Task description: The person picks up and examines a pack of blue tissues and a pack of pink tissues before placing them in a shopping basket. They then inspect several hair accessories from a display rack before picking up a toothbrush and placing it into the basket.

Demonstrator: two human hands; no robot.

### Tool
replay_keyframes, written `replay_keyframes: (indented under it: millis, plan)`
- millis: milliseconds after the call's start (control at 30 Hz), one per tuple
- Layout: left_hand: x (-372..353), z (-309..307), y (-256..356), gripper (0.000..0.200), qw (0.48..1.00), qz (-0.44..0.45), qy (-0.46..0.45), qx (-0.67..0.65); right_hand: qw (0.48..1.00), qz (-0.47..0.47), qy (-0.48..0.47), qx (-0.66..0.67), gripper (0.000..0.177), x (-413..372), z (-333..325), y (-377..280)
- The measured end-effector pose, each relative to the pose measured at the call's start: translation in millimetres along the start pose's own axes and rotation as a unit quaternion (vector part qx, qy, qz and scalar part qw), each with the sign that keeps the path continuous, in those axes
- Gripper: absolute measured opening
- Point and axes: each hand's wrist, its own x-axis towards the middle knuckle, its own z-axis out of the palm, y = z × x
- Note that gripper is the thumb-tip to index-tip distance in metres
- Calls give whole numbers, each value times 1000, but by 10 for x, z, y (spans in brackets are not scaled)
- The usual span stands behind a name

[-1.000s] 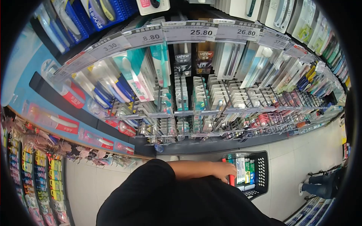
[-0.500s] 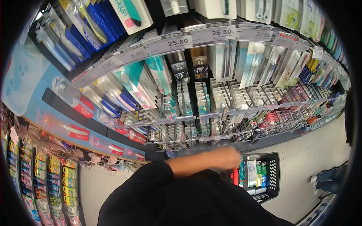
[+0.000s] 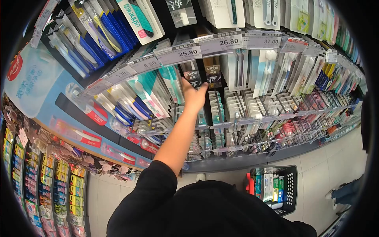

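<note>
My left hand (image 3: 195,94) reaches up to the shelf, its fingers and thumb on either side of the lower end of a black ushine toothbrush pack (image 3: 192,74). The pack hangs beneath the 25.80 price label (image 3: 188,53). Just right of my thumb hangs a second dark ushine pack (image 3: 213,73) with a brown upper part. Left of my fingers are teal-and-white toothbrush packs (image 3: 170,79). My right hand is out of view; only the dark right sleeve shows, near the bottom edge.
A black shopping basket (image 3: 291,189) with several boxes in it is low on the right. Rows of hanging packs (image 3: 237,108) fill the lower rack. Another person's legs (image 3: 347,192) show at the right edge. A stocked display (image 3: 46,177) stands at the left.
My left hand has risen from in front of my body, near the basket, up and left to the black pack. The view has shifted slightly.
</note>
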Motion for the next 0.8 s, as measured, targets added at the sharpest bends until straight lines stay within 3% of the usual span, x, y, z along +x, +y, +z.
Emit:
replay_keyframes:
  millis: [33,133,167,233,267,400,533,600,733,800]
  plan:
    - [82,16,-122,89,999,5,3,-45,1000,-1,1,0,38,-3,-3,7]
    - [151,26,-276,58,996,-57,27,60,1000,-2,5,7,38,-10,-7,13]
    - [169,37,-374,37,998,-40,20,53,1000,-1,7,10,38,-20,-6,26]
    - [63,47,-213,32,997,-70,20,8,1000,-1,9,12,38,-39,-17,42]
    - [-19,41,-99,29,996,-86,21,-16,1000,-1,9,10,38,-41,-32,47]
    - [-315,-4,44,34,996,0,77,-52,1000,-2,15,16,39,-63,-54,51]
    - [-543,-244,459,31,961,-62,-4,-270,1000,3,17,17,39,-72,-80,77]
    - [-626,-389,727,30,946,-93,-15,-310,1000,4,16,13,39,-81,-108,82]
    - [-602,-629,711,31,936,-89,-55,-337,1000,3,16,8,40,-73,-156,96]
    - [-544,-631,563,29,961,-64,-54,-265,1000,3,18,10,40,-106,-156,100]
